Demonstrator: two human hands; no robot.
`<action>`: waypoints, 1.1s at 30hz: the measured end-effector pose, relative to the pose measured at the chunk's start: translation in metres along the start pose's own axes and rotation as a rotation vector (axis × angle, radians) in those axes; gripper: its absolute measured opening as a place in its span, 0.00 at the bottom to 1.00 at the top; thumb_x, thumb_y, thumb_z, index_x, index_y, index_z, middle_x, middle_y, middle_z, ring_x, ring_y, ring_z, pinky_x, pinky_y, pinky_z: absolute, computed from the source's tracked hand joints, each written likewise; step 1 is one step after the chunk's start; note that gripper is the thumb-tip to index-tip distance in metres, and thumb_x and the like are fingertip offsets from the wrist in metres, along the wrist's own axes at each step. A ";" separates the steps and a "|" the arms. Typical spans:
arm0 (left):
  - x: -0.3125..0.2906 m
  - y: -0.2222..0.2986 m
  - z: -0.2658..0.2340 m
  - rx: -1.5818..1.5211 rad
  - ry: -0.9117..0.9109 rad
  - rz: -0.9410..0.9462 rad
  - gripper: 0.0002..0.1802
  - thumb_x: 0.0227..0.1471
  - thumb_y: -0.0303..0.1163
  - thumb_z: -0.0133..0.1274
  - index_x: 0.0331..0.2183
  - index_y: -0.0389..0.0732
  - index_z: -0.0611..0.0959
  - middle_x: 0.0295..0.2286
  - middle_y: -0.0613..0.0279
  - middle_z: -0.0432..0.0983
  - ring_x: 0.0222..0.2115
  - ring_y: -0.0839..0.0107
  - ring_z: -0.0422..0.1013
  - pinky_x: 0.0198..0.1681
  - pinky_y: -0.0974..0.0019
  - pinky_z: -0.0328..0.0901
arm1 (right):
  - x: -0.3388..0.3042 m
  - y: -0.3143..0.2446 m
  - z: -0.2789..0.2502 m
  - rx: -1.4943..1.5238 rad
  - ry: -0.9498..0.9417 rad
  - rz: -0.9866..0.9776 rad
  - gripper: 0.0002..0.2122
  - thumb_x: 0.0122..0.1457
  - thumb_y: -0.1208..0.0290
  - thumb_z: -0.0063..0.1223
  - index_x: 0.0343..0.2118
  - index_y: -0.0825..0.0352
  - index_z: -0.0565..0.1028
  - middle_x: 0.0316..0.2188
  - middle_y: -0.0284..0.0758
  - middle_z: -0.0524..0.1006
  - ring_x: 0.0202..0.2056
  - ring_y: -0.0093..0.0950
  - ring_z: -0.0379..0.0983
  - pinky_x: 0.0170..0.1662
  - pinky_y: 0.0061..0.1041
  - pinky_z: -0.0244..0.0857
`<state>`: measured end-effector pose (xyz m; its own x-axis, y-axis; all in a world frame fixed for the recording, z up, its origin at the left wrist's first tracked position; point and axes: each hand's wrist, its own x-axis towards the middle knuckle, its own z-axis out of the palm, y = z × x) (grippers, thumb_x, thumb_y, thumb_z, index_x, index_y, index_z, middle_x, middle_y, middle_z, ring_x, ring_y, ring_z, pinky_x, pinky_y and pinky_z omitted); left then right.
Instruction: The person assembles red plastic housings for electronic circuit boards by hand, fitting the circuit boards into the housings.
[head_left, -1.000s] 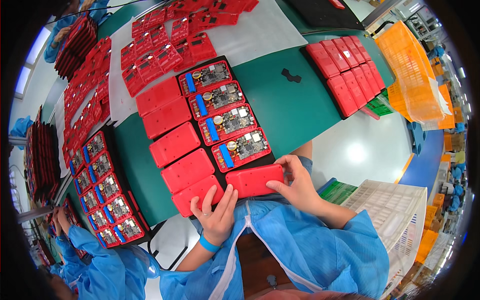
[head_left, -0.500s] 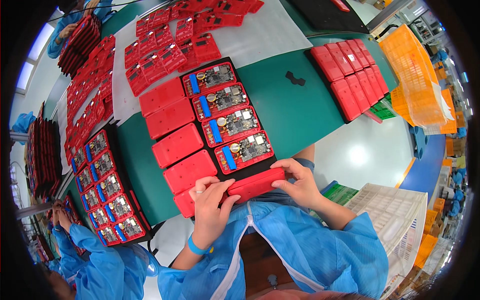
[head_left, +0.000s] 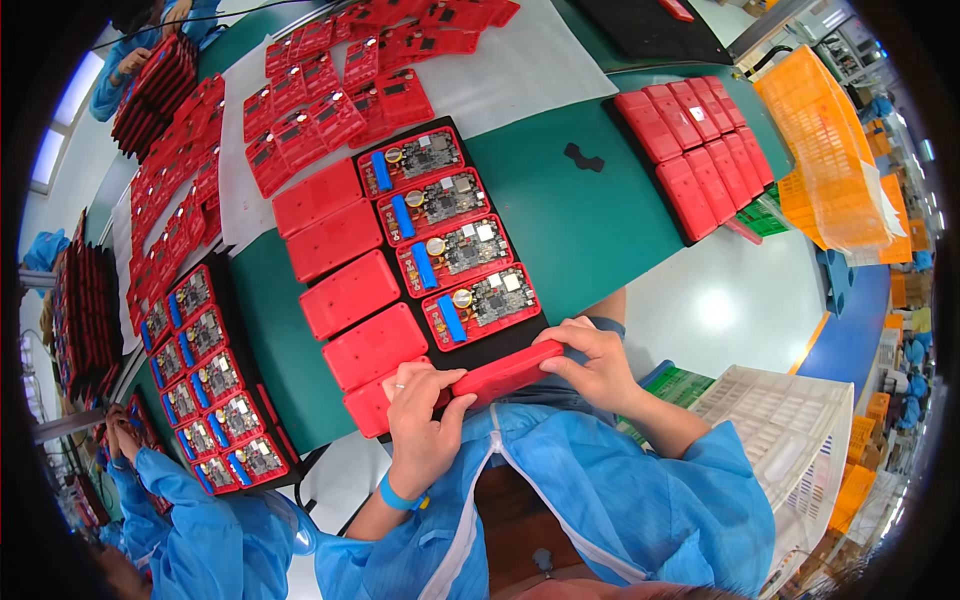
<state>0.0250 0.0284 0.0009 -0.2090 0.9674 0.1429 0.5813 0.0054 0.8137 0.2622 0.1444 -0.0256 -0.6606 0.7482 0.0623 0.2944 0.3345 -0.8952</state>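
A red plastic case (head_left: 508, 374) is held on edge at the near end of a black foam tray (head_left: 480, 346), its long side toward me. My left hand (head_left: 424, 412), with a ring and a blue wristband, grips its left end between thumb and fingers. The right end is pinched by my right hand (head_left: 596, 366), thumb below and fingers on top. Beyond it on the tray lies a column of opened red shells with circuit boards (head_left: 482, 305), each with a blue block and a round coin cell. Closed red cases (head_left: 374, 345) fill the column to their left.
Another tray of boards in shells (head_left: 238, 412) stands at left, near a co-worker's blue sleeve (head_left: 190, 490). Red panels (head_left: 320, 120) cover white sheeting farther back. Finished-looking red cases (head_left: 695, 150), a black cutout piece (head_left: 584, 157), orange crates (head_left: 815, 150) and a white crate (head_left: 770, 420) are around.
The red case has tilted slightly in my hands, so the seam along its near side shows less. Both hands keep their grip; the whole view has shifted a little.
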 end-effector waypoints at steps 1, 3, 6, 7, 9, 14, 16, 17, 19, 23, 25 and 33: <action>0.000 0.001 0.000 -0.001 0.000 0.001 0.16 0.41 0.25 0.67 0.37 0.37 0.85 0.29 0.56 0.75 0.37 0.58 0.69 0.44 0.60 0.59 | 0.000 -0.002 0.000 0.024 -0.009 0.048 0.14 0.58 0.72 0.63 0.48 0.66 0.79 0.37 0.38 0.81 0.37 0.32 0.74 0.46 0.31 0.67; 0.001 0.001 -0.002 0.025 -0.003 0.002 0.16 0.41 0.24 0.67 0.37 0.37 0.85 0.29 0.54 0.75 0.35 0.57 0.70 0.43 0.59 0.61 | 0.001 -0.007 0.000 0.046 -0.014 0.097 0.15 0.57 0.72 0.64 0.47 0.65 0.79 0.37 0.38 0.81 0.39 0.33 0.75 0.49 0.31 0.66; 0.000 -0.004 -0.003 -0.145 -0.030 -0.073 0.15 0.47 0.21 0.64 0.40 0.36 0.84 0.30 0.57 0.77 0.35 0.64 0.72 0.43 0.64 0.65 | 0.006 -0.014 0.001 0.270 -0.027 0.289 0.18 0.55 0.68 0.67 0.48 0.65 0.79 0.42 0.37 0.81 0.46 0.37 0.75 0.54 0.32 0.63; -0.001 -0.003 -0.005 -0.144 -0.030 -0.071 0.15 0.47 0.21 0.64 0.40 0.36 0.84 0.30 0.57 0.77 0.35 0.64 0.72 0.43 0.64 0.65 | 0.009 -0.016 0.003 0.146 0.051 0.068 0.18 0.54 0.68 0.67 0.49 0.63 0.79 0.45 0.36 0.81 0.48 0.37 0.74 0.54 0.32 0.63; -0.004 0.000 -0.011 -0.614 -0.036 -0.445 0.14 0.53 0.21 0.62 0.44 0.32 0.83 0.32 0.60 0.80 0.34 0.73 0.73 0.40 0.70 0.69 | 0.010 -0.019 -0.001 0.024 0.126 -0.154 0.18 0.54 0.67 0.66 0.49 0.60 0.80 0.48 0.35 0.80 0.51 0.38 0.74 0.55 0.33 0.63; 0.002 0.006 -0.023 -0.959 -0.162 -0.660 0.14 0.59 0.22 0.57 0.48 0.33 0.83 0.38 0.60 0.80 0.40 0.76 0.75 0.43 0.72 0.70 | 0.008 -0.014 -0.010 -0.514 0.127 -0.720 0.16 0.53 0.71 0.60 0.46 0.59 0.81 0.48 0.32 0.81 0.50 0.35 0.76 0.49 0.35 0.68; 0.001 0.009 -0.020 -0.345 -0.209 -0.465 0.14 0.59 0.22 0.56 0.47 0.34 0.84 0.39 0.55 0.80 0.38 0.71 0.76 0.43 0.70 0.70 | 0.012 -0.010 -0.006 -0.450 0.088 -0.690 0.16 0.52 0.72 0.62 0.46 0.62 0.81 0.47 0.34 0.81 0.49 0.36 0.77 0.46 0.33 0.70; 0.000 0.012 -0.020 -0.345 -0.210 -0.463 0.14 0.59 0.22 0.56 0.47 0.34 0.84 0.39 0.55 0.80 0.38 0.71 0.76 0.43 0.70 0.70 | 0.012 -0.005 -0.003 -0.350 0.054 -0.593 0.17 0.50 0.74 0.63 0.46 0.64 0.80 0.46 0.36 0.81 0.47 0.36 0.77 0.44 0.32 0.71; -0.005 0.020 -0.022 -0.010 -0.187 -0.201 0.15 0.56 0.22 0.58 0.46 0.35 0.85 0.41 0.52 0.79 0.38 0.62 0.77 0.44 0.67 0.70 | 0.013 -0.001 0.000 -0.245 0.014 -0.501 0.18 0.48 0.76 0.64 0.46 0.67 0.80 0.45 0.38 0.81 0.46 0.37 0.78 0.42 0.30 0.72; 0.002 0.002 -0.009 0.156 -0.031 0.262 0.25 0.43 0.23 0.67 0.47 0.32 0.83 0.44 0.50 0.79 0.40 0.54 0.76 0.43 0.60 0.73 | 0.016 -0.008 -0.001 -0.214 0.006 -0.361 0.19 0.46 0.79 0.64 0.45 0.67 0.80 0.45 0.39 0.82 0.45 0.39 0.78 0.47 0.35 0.71; -0.005 -0.009 0.002 0.142 0.013 0.276 0.27 0.41 0.23 0.68 0.47 0.32 0.83 0.43 0.50 0.80 0.40 0.53 0.76 0.44 0.59 0.73 | 0.019 -0.011 -0.001 -0.244 -0.011 -0.337 0.19 0.47 0.79 0.64 0.45 0.66 0.81 0.45 0.39 0.82 0.46 0.38 0.78 0.50 0.37 0.71; -0.003 -0.019 0.014 0.169 0.144 0.374 0.26 0.38 0.21 0.68 0.45 0.31 0.83 0.39 0.51 0.82 0.40 0.53 0.77 0.44 0.56 0.73 | 0.022 0.001 0.002 -0.227 0.038 -0.414 0.15 0.52 0.75 0.65 0.45 0.65 0.81 0.42 0.38 0.83 0.44 0.35 0.81 0.53 0.39 0.70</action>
<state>0.0257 0.0294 -0.0226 -0.0598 0.8657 0.4969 0.7559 -0.2858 0.5890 0.2465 0.1599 -0.0263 -0.7297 0.5446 0.4136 0.1580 0.7227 -0.6729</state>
